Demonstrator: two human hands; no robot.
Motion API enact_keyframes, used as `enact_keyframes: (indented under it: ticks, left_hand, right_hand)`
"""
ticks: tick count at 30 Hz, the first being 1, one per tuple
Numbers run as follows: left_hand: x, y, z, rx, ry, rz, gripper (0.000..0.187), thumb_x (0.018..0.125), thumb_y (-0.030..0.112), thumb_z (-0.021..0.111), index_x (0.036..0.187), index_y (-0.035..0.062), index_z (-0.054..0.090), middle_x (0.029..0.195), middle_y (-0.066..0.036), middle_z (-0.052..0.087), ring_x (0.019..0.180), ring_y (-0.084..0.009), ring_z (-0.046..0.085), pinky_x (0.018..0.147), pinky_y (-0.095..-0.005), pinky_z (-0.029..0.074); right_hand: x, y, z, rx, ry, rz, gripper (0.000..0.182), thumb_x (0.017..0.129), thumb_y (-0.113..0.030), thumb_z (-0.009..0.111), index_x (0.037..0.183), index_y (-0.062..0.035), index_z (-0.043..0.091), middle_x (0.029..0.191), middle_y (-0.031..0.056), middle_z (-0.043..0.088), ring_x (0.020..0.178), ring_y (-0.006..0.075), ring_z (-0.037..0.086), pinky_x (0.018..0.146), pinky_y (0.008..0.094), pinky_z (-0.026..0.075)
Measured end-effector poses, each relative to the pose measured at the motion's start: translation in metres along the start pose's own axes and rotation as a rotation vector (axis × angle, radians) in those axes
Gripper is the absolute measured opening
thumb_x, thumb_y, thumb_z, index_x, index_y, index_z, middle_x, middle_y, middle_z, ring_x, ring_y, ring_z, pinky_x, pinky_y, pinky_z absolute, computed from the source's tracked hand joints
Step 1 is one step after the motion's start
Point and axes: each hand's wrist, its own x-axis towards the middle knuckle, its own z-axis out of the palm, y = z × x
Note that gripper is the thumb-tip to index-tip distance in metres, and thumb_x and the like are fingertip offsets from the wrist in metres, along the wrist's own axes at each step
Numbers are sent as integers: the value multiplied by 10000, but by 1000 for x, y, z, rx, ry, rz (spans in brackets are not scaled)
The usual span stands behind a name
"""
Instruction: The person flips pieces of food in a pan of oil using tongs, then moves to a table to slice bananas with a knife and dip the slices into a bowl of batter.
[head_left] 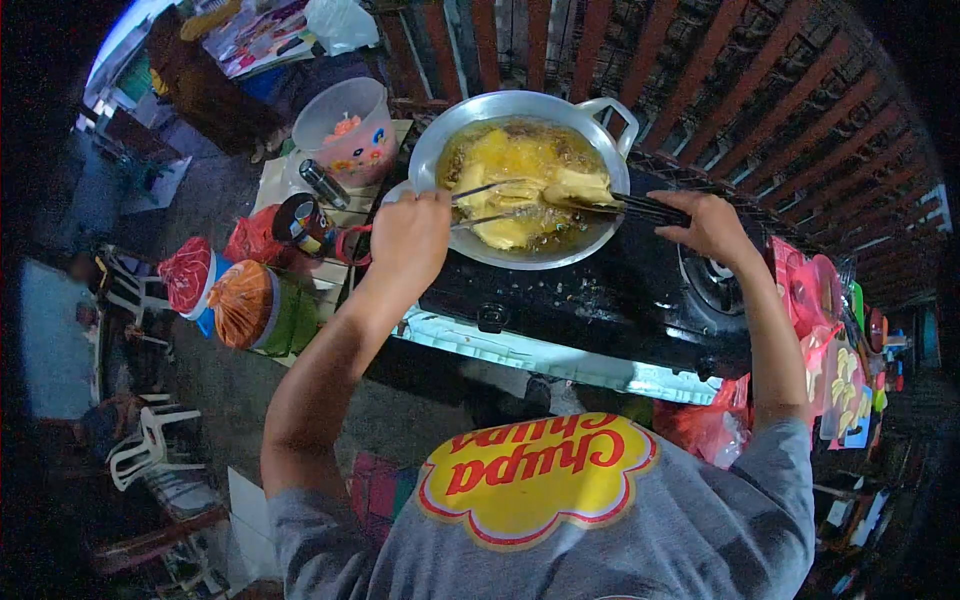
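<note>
A wide metal pan (424, 150) of bubbling oil sits on the black stove (570, 300), with several yellow battered pieces (487, 160) frying in it. My left hand (410, 235), at the pan's left rim, is closed on metal tongs (475, 190), whose two thin arms reach over the oil to the pieces. From the right, my right hand (708, 228) grips a black-handled utensil (645, 207). Its metal end goes in under a long yellow piece (580, 187) near the right rim; the tip is hidden there.
Left of the pan stand a clear tub (345, 115), a metal canister (323, 184) and a dark cup (301, 222). Tied bags (243, 300) sit at the table's left end. A second burner (712, 275) lies below my right forearm. Pale slices (845, 385) rest on a board at right.
</note>
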Motion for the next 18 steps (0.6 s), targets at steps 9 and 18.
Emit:
enact_keyframes:
  ticks: [9,18]
  left_hand:
    - [5,1,15,-4,-135,-29,291,686,243,717,888,65,606,827,-99,647,777,-250,633,643,-355,514]
    - [3,1,7,-113,-105,-73,375,661,239,742,953,58,592,850,-95,642,784,-249,629,651,-355,513]
  right_hand:
    - [-8,-53,20,-262,-17,109,640,694,-324,711,1273,-196,470,954,88,594,773,277,634,644,384,521]
    - [4,-59,33,-264,85,98,571,713,-286,700,1231,-169,493,900,90,588,726,269,633,617,373,521]
